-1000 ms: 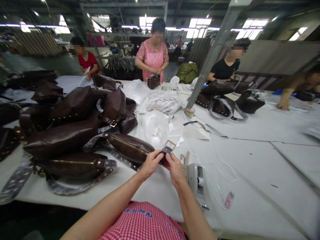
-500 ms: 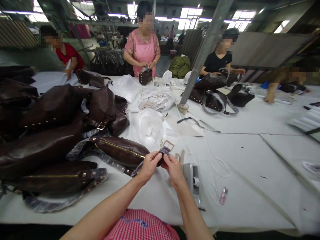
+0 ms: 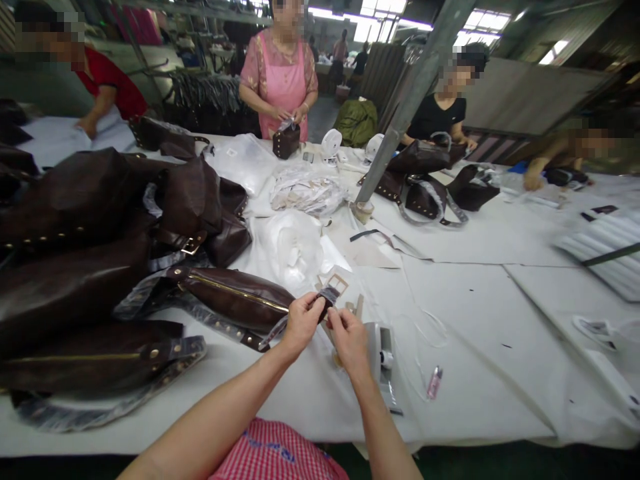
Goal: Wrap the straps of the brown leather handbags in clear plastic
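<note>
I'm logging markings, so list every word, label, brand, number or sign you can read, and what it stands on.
Readable text: none.
Blue marks on the red checked garment: too blurred to read.
Small mark on the clear plastic bag: too small to read.

Dark brown strap [image 3: 327,305], squarish buckle [image 3: 339,285], tilted
</note>
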Tool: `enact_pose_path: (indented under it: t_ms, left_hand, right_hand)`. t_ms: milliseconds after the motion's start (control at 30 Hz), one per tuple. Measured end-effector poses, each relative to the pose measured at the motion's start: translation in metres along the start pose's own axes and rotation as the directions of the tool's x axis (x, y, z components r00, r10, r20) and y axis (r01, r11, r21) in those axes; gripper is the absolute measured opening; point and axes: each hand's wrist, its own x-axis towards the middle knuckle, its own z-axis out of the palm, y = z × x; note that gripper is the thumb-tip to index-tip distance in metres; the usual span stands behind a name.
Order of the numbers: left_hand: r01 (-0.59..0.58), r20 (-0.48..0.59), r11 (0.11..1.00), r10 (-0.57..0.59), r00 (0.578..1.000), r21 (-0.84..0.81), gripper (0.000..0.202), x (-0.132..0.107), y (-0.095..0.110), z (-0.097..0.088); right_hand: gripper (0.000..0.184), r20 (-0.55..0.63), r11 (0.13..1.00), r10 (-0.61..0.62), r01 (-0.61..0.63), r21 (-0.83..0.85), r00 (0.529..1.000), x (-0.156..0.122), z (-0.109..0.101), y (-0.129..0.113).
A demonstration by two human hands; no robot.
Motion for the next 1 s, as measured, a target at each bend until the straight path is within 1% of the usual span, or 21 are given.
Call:
enact_pose_path:
  t_ms: [33, 67, 100, 167, 200, 267, 367, 433, 500, 600, 667, 700, 867, 933, 1000]
  left_hand:
    - [-0.014, 0.002, 1.0, 0.014, 1.0, 0.019, 0.024, 0.0, 0.0, 0.0]
    - [-0.029, 0.009, 0.999, 0.029, 1.0, 0.044, 0.024, 0.0, 0.0, 0.0]
    - [-0.047, 0.019, 0.996, 0.046, 0.999, 0.074, 0.025, 0.0, 0.001, 0.0]
    - [-0.086, 0.034, 0.987, 0.082, 0.996, 0.133, 0.026, -0.002, 0.001, 0.001]
    - [-0.102, 0.039, 0.982, 0.097, 0.995, 0.157, 0.026, -0.004, 0.001, 0.001]
    - [-0.127, 0.039, 0.971, 0.122, 0.992, 0.201, 0.026, -0.007, 0.002, 0.001]
    - [-0.145, 0.04, 0.954, 0.139, 0.989, 0.263, 0.026, -0.012, 0.004, 0.002]
    - [-0.157, 0.05, 0.943, 0.149, 0.988, 0.292, 0.026, -0.014, 0.007, 0.002]
    - [-0.175, 0.065, 0.936, 0.163, 0.984, 0.304, 0.025, -0.015, 0.008, 0.001]
    - [-0.192, 0.074, 0.938, 0.178, 0.981, 0.289, 0.024, -0.016, 0.009, -0.001]
    - [-0.194, 0.07, 0.943, 0.182, 0.981, 0.271, 0.023, -0.016, 0.008, -0.001]
    - [-0.193, 0.066, 0.944, 0.182, 0.981, 0.266, 0.023, -0.016, 0.008, -0.001]
    - [-0.189, 0.069, 0.94, 0.177, 0.982, 0.285, 0.022, -0.016, 0.005, 0.0]
    - [-0.194, 0.078, 0.933, 0.179, 0.981, 0.303, 0.023, -0.016, 0.005, 0.0]
    - [-0.203, 0.095, 0.926, 0.182, 0.979, 0.318, 0.024, -0.017, 0.005, -0.001]
  right_hand:
    - [0.035, -0.072, 0.994, -0.078, 0.072, -0.085, 0.994, -0.002, -0.003, -0.002]
    - [0.032, -0.128, 0.978, -0.165, 0.145, -0.148, 0.978, -0.003, -0.006, -0.005]
    - [0.029, -0.158, 0.956, -0.252, 0.221, -0.194, 0.955, -0.004, -0.007, -0.007]
    - [0.027, -0.155, 0.896, -0.4, 0.351, -0.27, 0.903, -0.004, -0.009, -0.012]
    - [0.027, -0.138, 0.866, -0.448, 0.391, -0.311, 0.883, -0.003, -0.008, -0.014]
    - [0.026, -0.101, 0.81, -0.502, 0.426, -0.403, 0.859, -0.001, -0.007, -0.017]
    - [0.026, -0.034, 0.736, -0.522, 0.43, -0.522, 0.852, 0.001, -0.007, -0.02]
    - [0.024, 0.004, 0.713, -0.514, 0.43, -0.554, 0.858, 0.003, -0.008, -0.02]
    - [0.021, 0.025, 0.722, -0.496, 0.429, -0.543, 0.868, 0.005, -0.009, -0.02]
    - [0.017, 0.052, 0.765, -0.471, 0.437, -0.473, 0.881, 0.007, -0.013, -0.019]
    - [0.017, 0.083, 0.763, -0.471, 0.453, -0.462, 0.878, 0.008, -0.016, -0.019]
    - [0.017, 0.101, 0.745, -0.475, 0.461, -0.482, 0.874, 0.009, -0.017, -0.019]
    - [0.017, 0.179, 0.598, -0.47, 0.461, -0.656, 0.864, 0.01, -0.02, -0.02]
    - [0.017, 0.18, 0.583, -0.465, 0.453, -0.674, 0.867, 0.012, -0.019, -0.02]
    - [0.017, 0.17, 0.601, -0.458, 0.445, -0.664, 0.873, 0.013, -0.017, -0.02]
